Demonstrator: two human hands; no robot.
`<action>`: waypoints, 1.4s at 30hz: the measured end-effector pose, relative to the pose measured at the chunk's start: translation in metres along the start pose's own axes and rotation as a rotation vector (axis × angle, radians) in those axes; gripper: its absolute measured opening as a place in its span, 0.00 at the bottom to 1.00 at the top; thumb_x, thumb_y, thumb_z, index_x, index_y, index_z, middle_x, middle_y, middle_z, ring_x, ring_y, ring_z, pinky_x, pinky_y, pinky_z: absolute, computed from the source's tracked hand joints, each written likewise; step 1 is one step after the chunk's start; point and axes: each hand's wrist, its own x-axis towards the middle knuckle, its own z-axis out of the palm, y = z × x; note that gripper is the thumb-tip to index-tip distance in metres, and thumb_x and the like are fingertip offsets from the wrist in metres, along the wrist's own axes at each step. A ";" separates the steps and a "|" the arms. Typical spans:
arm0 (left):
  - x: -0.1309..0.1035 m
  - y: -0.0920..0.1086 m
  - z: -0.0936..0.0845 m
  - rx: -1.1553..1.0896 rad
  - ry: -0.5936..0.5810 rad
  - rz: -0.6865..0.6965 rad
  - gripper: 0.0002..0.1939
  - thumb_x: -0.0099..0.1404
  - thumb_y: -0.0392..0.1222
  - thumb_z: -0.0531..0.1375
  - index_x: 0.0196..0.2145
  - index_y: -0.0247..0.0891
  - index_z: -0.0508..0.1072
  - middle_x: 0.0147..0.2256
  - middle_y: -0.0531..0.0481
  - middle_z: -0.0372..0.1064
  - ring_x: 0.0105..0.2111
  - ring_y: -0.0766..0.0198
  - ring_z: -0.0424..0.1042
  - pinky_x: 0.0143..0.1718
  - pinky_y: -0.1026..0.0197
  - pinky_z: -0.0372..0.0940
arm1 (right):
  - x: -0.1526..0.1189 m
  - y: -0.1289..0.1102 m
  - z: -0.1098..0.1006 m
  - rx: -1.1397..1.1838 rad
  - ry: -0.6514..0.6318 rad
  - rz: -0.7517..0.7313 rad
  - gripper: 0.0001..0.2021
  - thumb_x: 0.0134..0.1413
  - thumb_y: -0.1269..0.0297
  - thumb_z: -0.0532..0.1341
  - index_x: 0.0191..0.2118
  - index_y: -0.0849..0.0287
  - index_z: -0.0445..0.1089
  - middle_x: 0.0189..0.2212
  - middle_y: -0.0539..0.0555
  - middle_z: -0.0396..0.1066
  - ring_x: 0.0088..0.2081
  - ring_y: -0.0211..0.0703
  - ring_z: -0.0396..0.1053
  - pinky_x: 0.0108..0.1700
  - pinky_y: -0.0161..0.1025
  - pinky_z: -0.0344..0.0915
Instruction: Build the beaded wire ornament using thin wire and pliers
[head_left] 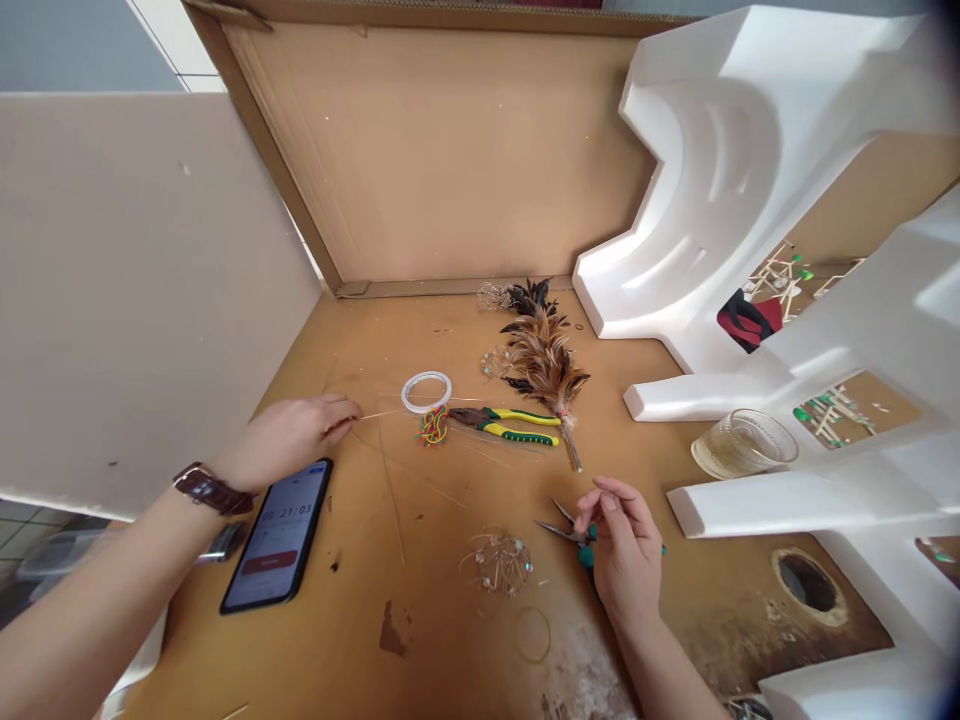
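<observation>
My left hand [330, 420] is closed in a pinch on a thin pale strand [379, 414], which runs right towards a white ring [406, 392]. Over the long-nose pliers [559, 530] with green handles, my right hand [626, 545] is closed, thumb against fingers; anything in them is too small to make out. Part of those pliers is hidden beneath it. Left of them lies a tangled wire piece with beads [504, 565]. Yellow-and-green pliers [517, 425] lie further back, next to a bundle of coloured threads [433, 427].
A brown feather bunch [544, 345] lies behind the pliers, beside two more wire tangles. A phone [277, 540] showing a timer is under my left forearm. White foam blocks [720, 190] and a glass [742, 445] stand at right; a cardboard box [450, 150] is behind.
</observation>
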 end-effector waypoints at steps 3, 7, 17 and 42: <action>-0.002 0.006 0.004 -0.237 -0.114 0.039 0.12 0.62 0.47 0.50 0.34 0.40 0.70 0.30 0.54 0.70 0.29 0.66 0.66 0.32 0.66 0.59 | 0.003 0.004 -0.001 -0.031 -0.006 0.004 0.07 0.54 0.65 0.56 0.38 0.56 0.67 0.26 0.49 0.68 0.22 0.33 0.63 0.25 0.34 0.62; -0.009 0.026 0.010 -0.653 -0.125 -0.074 0.14 0.60 0.50 0.53 0.33 0.37 0.69 0.22 0.55 0.64 0.22 0.70 0.62 0.25 0.68 0.59 | 0.007 0.008 -0.001 -0.086 -0.056 0.048 0.08 0.54 0.64 0.56 0.39 0.56 0.67 0.27 0.49 0.68 0.23 0.33 0.63 0.25 0.33 0.62; -0.039 0.153 0.059 -1.546 -0.261 -0.003 0.14 0.58 0.48 0.58 0.33 0.33 0.67 0.25 0.53 0.65 0.19 0.75 0.62 0.22 0.69 0.59 | 0.003 -0.019 0.027 -0.476 -0.511 0.105 0.13 0.51 0.59 0.59 0.42 0.54 0.71 0.37 0.56 0.70 0.29 0.39 0.68 0.31 0.38 0.67; 0.036 0.140 0.078 -0.769 0.113 0.151 0.11 0.63 0.41 0.51 0.35 0.36 0.71 0.34 0.48 0.70 0.32 0.66 0.68 0.35 0.65 0.63 | 0.048 0.005 0.020 -0.230 -0.289 0.121 0.11 0.46 0.58 0.63 0.33 0.59 0.67 0.25 0.52 0.70 0.22 0.36 0.65 0.25 0.35 0.64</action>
